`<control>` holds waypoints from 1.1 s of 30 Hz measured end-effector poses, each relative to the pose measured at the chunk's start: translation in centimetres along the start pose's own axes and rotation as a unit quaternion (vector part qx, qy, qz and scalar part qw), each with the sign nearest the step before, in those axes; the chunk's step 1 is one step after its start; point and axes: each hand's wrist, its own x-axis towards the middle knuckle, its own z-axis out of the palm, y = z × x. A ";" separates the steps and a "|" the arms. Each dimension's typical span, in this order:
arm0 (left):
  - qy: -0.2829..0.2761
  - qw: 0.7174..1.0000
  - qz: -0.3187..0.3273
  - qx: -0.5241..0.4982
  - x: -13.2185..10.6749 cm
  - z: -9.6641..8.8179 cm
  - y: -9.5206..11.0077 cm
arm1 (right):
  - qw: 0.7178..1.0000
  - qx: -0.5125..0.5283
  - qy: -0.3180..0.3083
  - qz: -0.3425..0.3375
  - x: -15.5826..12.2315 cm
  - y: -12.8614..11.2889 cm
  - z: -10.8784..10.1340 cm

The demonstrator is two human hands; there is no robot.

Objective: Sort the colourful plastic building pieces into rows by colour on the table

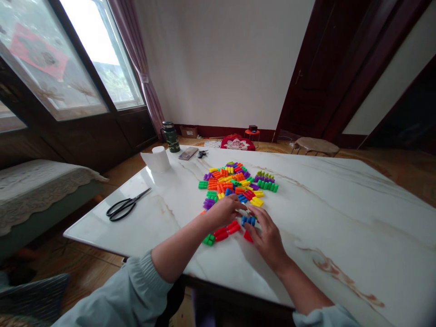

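Two hands, left [221, 212] and right [267, 237], rest among plastic blocks [231, 181].

Bright plastic peg blocks [227, 180], heaped — some scattered

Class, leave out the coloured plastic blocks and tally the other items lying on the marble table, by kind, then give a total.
Black-handled scissors: 1
Paper roll: 1
Smartphone: 1
Set of keys: 1
Total: 4

Red, orange, yellow, green, blue, purple blocks [231, 181] on brown-veined white marble [340, 218].
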 end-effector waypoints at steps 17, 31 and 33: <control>0.044 0.997 -0.050 -0.026 -0.5 -0.2 2.6 | 0.995 0.070 -0.007 0.075 0.5 -0.3 -0.5; 0.066 0.996 -0.052 0.038 -1.0 0.1 2.3 | 0.988 -0.047 0.038 0.144 1.0 1.7 -1.7; 0.057 0.994 -0.055 0.070 -1.0 -0.3 1.8 | 0.984 -0.057 0.074 0.150 1.5 2.8 -2.6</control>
